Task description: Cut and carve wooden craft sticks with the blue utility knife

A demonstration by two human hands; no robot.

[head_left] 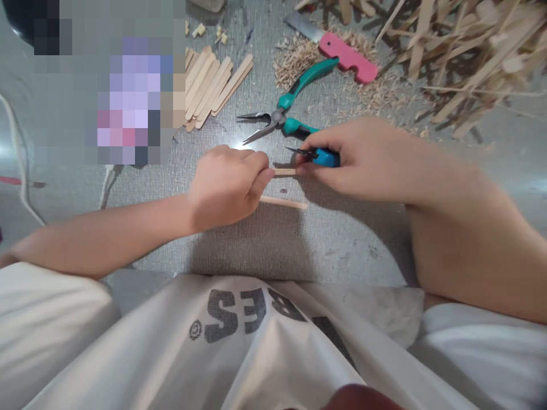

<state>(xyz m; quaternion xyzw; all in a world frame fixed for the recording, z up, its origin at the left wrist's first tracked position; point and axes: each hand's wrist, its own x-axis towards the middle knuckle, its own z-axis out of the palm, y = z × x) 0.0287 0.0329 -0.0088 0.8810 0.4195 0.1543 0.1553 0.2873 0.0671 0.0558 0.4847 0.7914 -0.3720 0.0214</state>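
Observation:
My left hand (231, 179) is closed, pinching a thin wooden strip (284, 171) between thumb and curled fingers. At the strip's right end, the thumb and finger of my right hand (363, 159) touch it. The same hand is wrapped round a small blue-handled tool (327, 157) with dark, pointed metal ends facing left; its exact kind is partly hidden by the fingers. Just below, a second wooden strip (284, 202) lies on the table, its left end under my left hand. Green-handled needle-nose pliers (277, 118) lie with jaws apart just beyond my hands.
Flat craft sticks (213, 85) lie in a group at the back left. A pink-handled saw (348, 57) rests on wood shavings (294, 62). A heap of wooden strips (465, 57) fills the back right. A white cable (19, 136) runs along the left; a nearby area is pixelated.

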